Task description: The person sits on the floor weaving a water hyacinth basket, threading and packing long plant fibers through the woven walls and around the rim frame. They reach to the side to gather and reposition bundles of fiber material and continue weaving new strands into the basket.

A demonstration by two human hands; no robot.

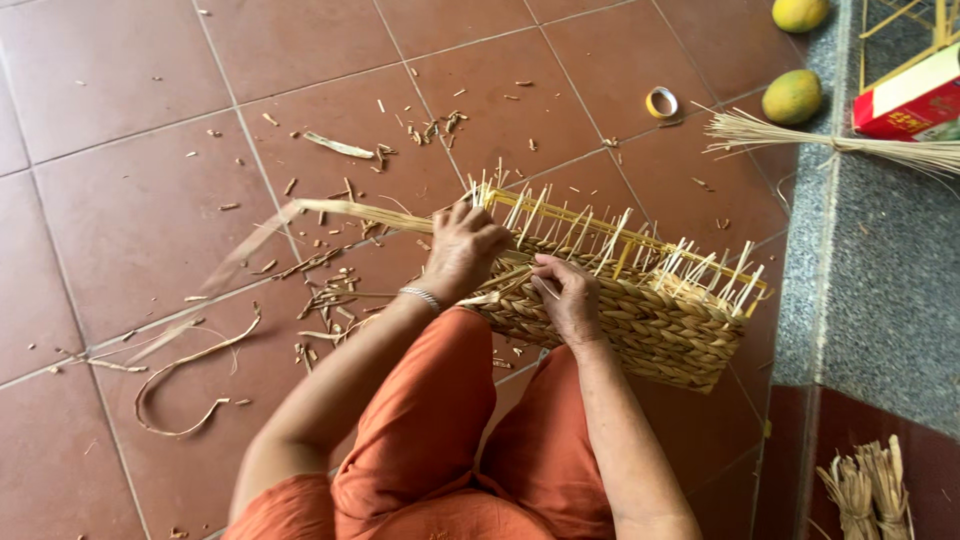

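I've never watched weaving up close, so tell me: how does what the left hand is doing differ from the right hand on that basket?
The left hand grips the woven basket at its rim, near the corner, holding a long flat straw strand that trails off to the side; the right hand presses on the braided wall, fingers curled at the weave. The left wrist wears a silver bracelet; the right is bare. Both touch the basket.

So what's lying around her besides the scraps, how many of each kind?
Baskets: 1
Round fruits: 2
Tape rolls: 1
Red boxes: 1
Straw bundles: 2
Total: 7
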